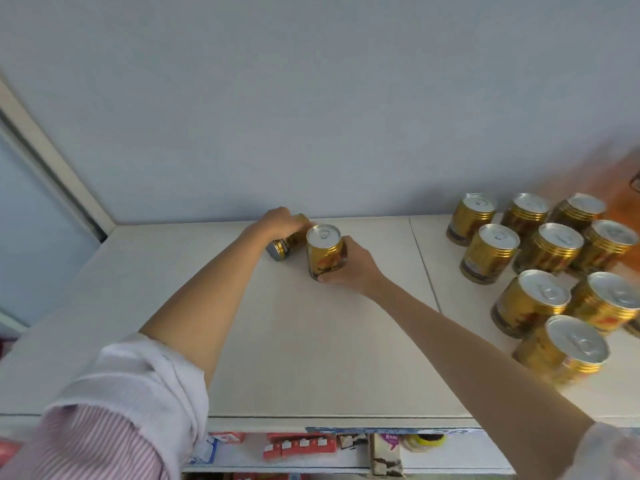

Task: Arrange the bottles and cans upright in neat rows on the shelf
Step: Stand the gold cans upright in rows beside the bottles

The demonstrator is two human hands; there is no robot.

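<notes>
On the white shelf top (311, 341), near the back wall, my right hand (353, 268) grips an upright gold can (325, 252) with a silver pull-tab lid. Just left of it my left hand (275, 223) holds a second gold can (285, 244) that is tilted on its side, its grey base facing me. The two cans almost touch. At the right, several more gold cans (547, 247) stand upright in loose rows.
A blue-grey wall rises behind the shelf. A white frame (52, 157) runs diagonally at the left. A seam (426, 268) splits the shelf top. Below the front edge, a lower shelf holds red packets (298, 445) and other goods. Something orange (623, 188) blurs at far right.
</notes>
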